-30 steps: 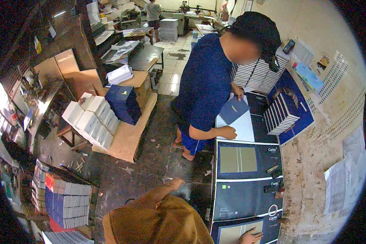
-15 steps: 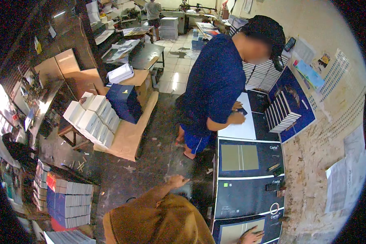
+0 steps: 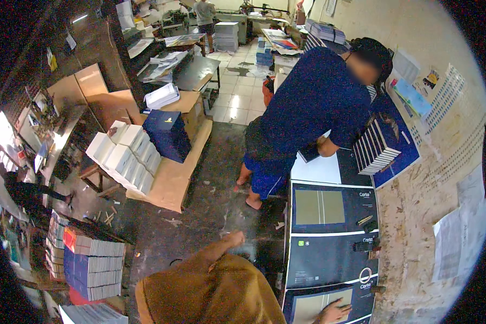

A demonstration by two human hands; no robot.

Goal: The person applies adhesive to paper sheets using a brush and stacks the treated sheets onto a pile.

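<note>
Right hand (image 3: 333, 312) lies flat, fingers spread, palm down on a dark blue cover sheet (image 3: 321, 308) at the near end of the workbench (image 3: 410, 227); it presses the tan board panel in that sheet and grasps nothing. Left hand (image 3: 233, 238) hangs out over the floor to the left of the bench edge, fingers loosely curled, holding nothing that can be made out. A brown sleeve (image 3: 210, 286) covers both arms and fills the lower centre of the view.

Further cover sheets (image 3: 332, 237) lie in a row along the bench beyond the right hand, each dark blue with a lighter panel, edges touching or overlapping. A small dark tool (image 3: 363, 246) rests on the middle sheet near its right edge.

At the far end of the row a co-worker in a dark blue shirt (image 3: 313, 108) bends over the bench, one hand on a blue item beside a white sheet (image 3: 316, 168). A rack of upright finished covers (image 3: 375, 148) stands just to that person's side.

On the floor side, a low cardboard-covered platform (image 3: 173, 173) carries white boxes (image 3: 127, 156) and a stack of blue boxes (image 3: 167, 135). Stacked books (image 3: 89, 262) stand at lower left.
</note>
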